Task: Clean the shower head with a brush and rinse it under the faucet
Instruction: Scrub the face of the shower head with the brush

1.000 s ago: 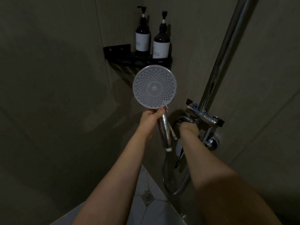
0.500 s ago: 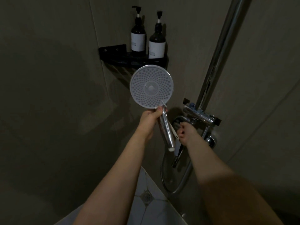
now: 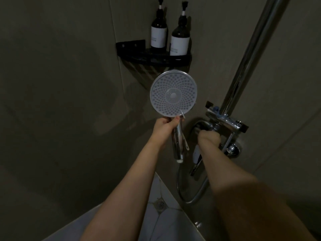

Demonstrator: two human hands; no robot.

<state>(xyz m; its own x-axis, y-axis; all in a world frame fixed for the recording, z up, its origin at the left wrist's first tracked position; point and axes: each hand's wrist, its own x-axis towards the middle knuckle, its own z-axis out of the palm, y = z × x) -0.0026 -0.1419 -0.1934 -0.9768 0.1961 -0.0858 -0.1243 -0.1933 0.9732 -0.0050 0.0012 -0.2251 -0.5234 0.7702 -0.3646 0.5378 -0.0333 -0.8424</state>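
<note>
— Grey tile, dull and dim, covers both walls (image 3: 60, 101) where they meet in the far corner. What sits up there?

— A black corner shelf (image 3: 152, 55) with two dark pump bottles (image 3: 159, 32) side by side, each with a white label. Just below it the shower head (image 3: 173, 96) is held upright, its round nozzle face turned toward the camera.

— Who holds it?

— The left hand (image 3: 165, 126) grips the top of the chrome handle, fingers and thumb curled round it just under the disc. A thin white brush (image 3: 184, 136) is held against the handle in the same grip; its tip reaches the lower edge of the disc.

— And the other hand?

— The right hand (image 3: 209, 137) is closed in a fist at the chrome faucet (image 3: 224, 121) on the right wall, fingers curled round a part of it I cannot make out.

— The rest of the room?

— A chrome riser pipe (image 3: 251, 54) climbs from the faucet to the upper right. A hose (image 3: 191, 199) loops below it. Near the bottom, pale floor tiles (image 3: 166, 220) surround a small drain (image 3: 160, 204).
</note>
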